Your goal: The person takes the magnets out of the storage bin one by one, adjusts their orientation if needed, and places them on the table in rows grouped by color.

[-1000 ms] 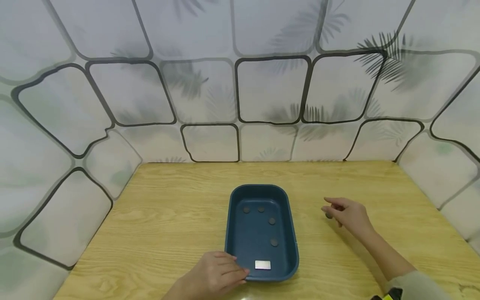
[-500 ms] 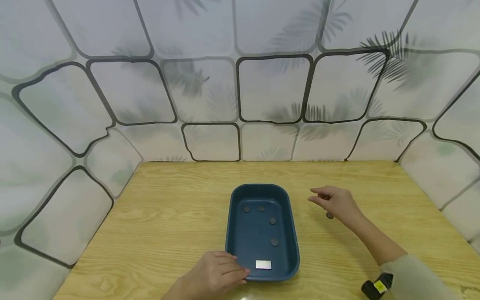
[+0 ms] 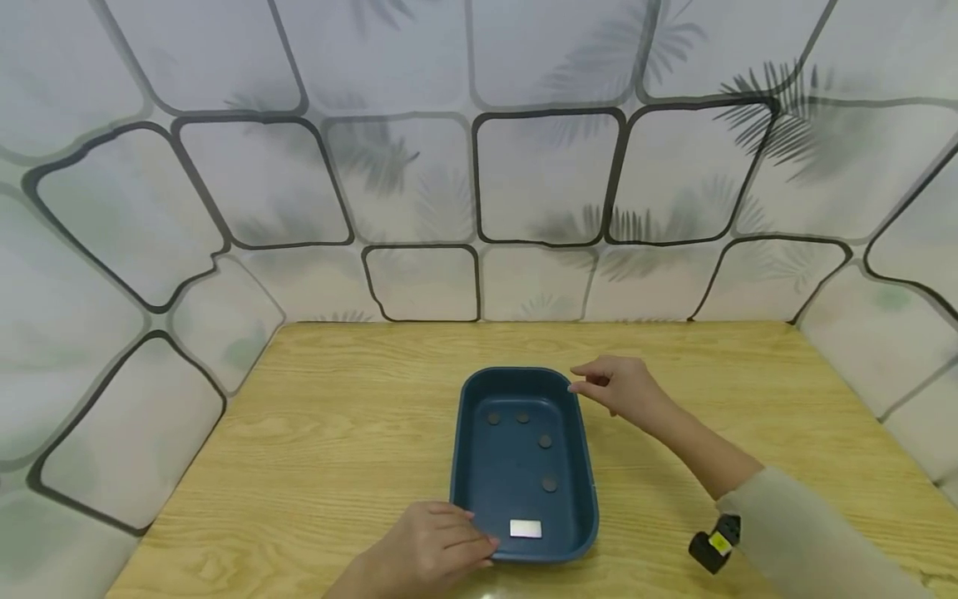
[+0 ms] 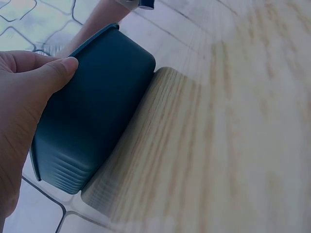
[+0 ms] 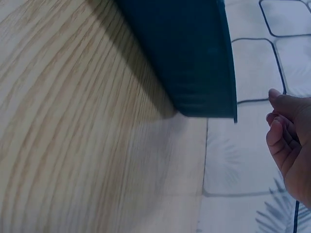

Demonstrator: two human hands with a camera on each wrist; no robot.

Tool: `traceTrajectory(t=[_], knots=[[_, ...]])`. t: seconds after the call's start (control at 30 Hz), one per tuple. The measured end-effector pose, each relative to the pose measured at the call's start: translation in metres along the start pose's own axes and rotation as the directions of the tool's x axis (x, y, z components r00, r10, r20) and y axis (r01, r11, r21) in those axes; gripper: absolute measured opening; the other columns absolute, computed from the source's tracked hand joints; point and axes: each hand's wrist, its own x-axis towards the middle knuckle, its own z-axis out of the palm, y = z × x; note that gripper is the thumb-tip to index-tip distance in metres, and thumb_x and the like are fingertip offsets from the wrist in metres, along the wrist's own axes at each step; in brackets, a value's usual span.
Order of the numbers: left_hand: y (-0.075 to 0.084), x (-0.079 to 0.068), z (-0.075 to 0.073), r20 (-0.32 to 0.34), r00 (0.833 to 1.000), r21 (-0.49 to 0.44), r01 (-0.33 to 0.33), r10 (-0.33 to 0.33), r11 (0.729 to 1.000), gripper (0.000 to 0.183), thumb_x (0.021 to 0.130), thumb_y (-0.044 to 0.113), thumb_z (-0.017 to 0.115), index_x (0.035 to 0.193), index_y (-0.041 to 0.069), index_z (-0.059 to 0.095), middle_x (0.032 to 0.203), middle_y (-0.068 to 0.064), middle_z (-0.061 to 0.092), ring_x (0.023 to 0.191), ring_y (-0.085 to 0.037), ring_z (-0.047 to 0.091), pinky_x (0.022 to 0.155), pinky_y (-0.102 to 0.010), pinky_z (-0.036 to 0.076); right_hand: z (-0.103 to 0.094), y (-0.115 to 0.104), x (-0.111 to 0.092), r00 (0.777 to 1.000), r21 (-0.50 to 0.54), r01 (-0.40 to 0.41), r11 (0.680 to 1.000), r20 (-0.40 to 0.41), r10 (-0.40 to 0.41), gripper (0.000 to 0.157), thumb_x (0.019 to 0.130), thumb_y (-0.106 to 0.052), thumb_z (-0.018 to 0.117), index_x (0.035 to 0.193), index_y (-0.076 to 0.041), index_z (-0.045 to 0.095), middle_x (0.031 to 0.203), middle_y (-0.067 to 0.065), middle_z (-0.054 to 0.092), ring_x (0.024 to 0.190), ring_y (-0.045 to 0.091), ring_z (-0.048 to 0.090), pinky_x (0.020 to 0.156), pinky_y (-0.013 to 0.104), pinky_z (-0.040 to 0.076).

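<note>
A dark blue tray [image 3: 497,478] with rounded corners rests on the wooden table. Inside it lie several small grey discs [image 3: 545,441], like coins, along the far and right part, and a shiny silver rectangle [image 3: 525,529] near the front. My left hand [image 3: 430,545] holds the tray's near left corner; in the left wrist view its thumb [image 4: 68,67] lies against the outer wall by the rim. Beside the far right corner hovers my right hand [image 3: 619,389], thumb and forefinger slightly apart and the other fingers curled. Whether it pinches something small is too hidden to tell.
The table [image 3: 337,416] runs back to a wall covering [image 3: 419,283] printed with stone outlines and leaves, which also closes both sides. A black wrist device [image 3: 714,545] with a yellow label hangs under the right sleeve [image 3: 801,532].
My right hand has moved left and away from me, up to the tray's far right corner. A grey disc on the table near it is now out of sight behind the forearm. The left hand stays.
</note>
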Motion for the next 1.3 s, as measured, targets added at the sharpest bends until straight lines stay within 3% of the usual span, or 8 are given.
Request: traceTrajectory(t=[0.23, 0.47, 0.6, 0.7, 0.9, 1.03, 1.2, 1.3], knots=[[-0.001, 0.002, -0.002, -0.007, 1.0, 0.003, -0.001, 0.002, 1.0, 0.013, 0.09, 0.02, 0.065, 0.09, 0.012, 0.075, 0.08, 0.006, 0.072, 0.072, 0.001, 0.066, 0.077, -0.02, 0.054, 0.01, -0.028, 0.019, 0.996, 0.0, 0.068, 0.998, 0.056, -0.068, 0.032, 0.083, -0.023, 0.072, 0.109, -0.004, 0.071, 0.077, 0.0, 0.066, 0.043, 0.005, 0.047, 0.043, 0.023, 0.044], [-0.001, -0.002, 0.0, 0.005, 1.0, 0.013, -0.004, 0.003, 1.0, 0.013, 0.09, 0.021, 0.065, 0.092, 0.012, 0.075, 0.081, 0.007, 0.072, 0.074, 0.002, 0.066, 0.078, -0.021, 0.054, 0.021, -0.046, 0.036, 0.986, -0.002, 0.016, 1.0, 0.167, -0.016, 0.035, 0.086, -0.024, 0.069, 0.113, -0.002, 0.068, 0.09, 0.006, 0.069, 0.047, 0.008, 0.052, 0.046, 0.023, 0.047], [-0.001, -0.004, 0.001, 0.017, 1.0, -0.004, 0.017, -0.017, 1.0, 0.012, 0.088, 0.021, 0.068, 0.094, 0.012, 0.075, 0.082, 0.007, 0.072, 0.076, 0.002, 0.066, 0.08, -0.021, 0.054, 0.029, -0.052, 0.045, 0.973, -0.042, 0.035, 0.999, 0.231, -0.024, 0.034, 0.087, -0.023, 0.069, 0.113, -0.001, 0.068, 0.095, 0.007, 0.07, 0.057, 0.006, 0.056, 0.055, 0.022, 0.048], [-0.001, -0.004, 0.002, 0.019, 1.0, -0.008, 0.02, -0.019, 1.0, 0.012, 0.088, 0.02, 0.068, 0.094, 0.012, 0.075, 0.083, 0.007, 0.072, 0.076, 0.002, 0.066, 0.08, -0.021, 0.054, 0.035, -0.056, 0.053, 0.953, -0.071, 0.046, 0.996, 0.302, -0.022, 0.033, 0.087, -0.021, 0.069, 0.113, -0.001, 0.068, 0.096, 0.008, 0.071, 0.059, 0.006, 0.057, 0.057, 0.021, 0.049], [0.0, -0.002, 0.003, 0.01, 1.0, -0.009, 0.014, -0.014, 1.0, 0.012, 0.089, 0.021, 0.067, 0.092, 0.013, 0.075, 0.082, 0.007, 0.072, 0.076, 0.002, 0.066, 0.079, -0.02, 0.054, 0.049, -0.06, 0.066, 0.895, -0.124, -0.002, 0.992, 0.442, 0.057, 0.028, 0.085, -0.017, 0.071, 0.107, 0.0, 0.07, 0.1, 0.014, 0.069, 0.055, 0.014, 0.062, 0.05, 0.022, 0.051], [0.0, -0.003, 0.004, 0.008, 1.0, -0.018, 0.015, -0.015, 1.0, 0.012, 0.089, 0.02, 0.066, 0.092, 0.013, 0.075, 0.082, 0.007, 0.072, 0.076, 0.002, 0.066, 0.079, -0.02, 0.054, 0.06, -0.064, 0.069, 0.882, -0.152, 0.008, 0.988, 0.467, 0.065, 0.021, 0.083, -0.013, 0.073, 0.1, -0.001, 0.072, 0.096, 0.012, 0.07, 0.052, 0.013, 0.062, 0.056, 0.022, 0.052], [0.0, -0.004, 0.004, 0.015, 1.0, -0.031, 0.026, -0.025, 0.999, 0.011, 0.088, 0.019, 0.067, 0.092, 0.013, 0.075, 0.082, 0.007, 0.072, 0.076, 0.002, 0.066, 0.08, -0.021, 0.054, 0.071, -0.068, 0.068, 0.856, -0.199, 0.021, 0.98, 0.51, 0.085, 0.02, 0.079, -0.011, 0.076, 0.096, -0.003, 0.072, 0.091, 0.009, 0.068, 0.069, 0.015, 0.063, 0.067, 0.03, 0.053], [0.0, -0.005, 0.003, 0.02, 0.999, -0.038, 0.033, -0.033, 0.999, 0.01, 0.088, 0.019, 0.067, 0.091, 0.013, 0.075, 0.082, 0.007, 0.072, 0.076, 0.002, 0.066, 0.08, -0.021, 0.054, 0.074, -0.071, 0.07, 0.819, -0.242, 0.011, 0.97, 0.559, 0.13, 0.027, 0.077, -0.013, 0.078, 0.101, -0.004, 0.07, 0.095, 0.008, 0.067, 0.08, 0.018, 0.062, 0.07, 0.032, 0.053]])
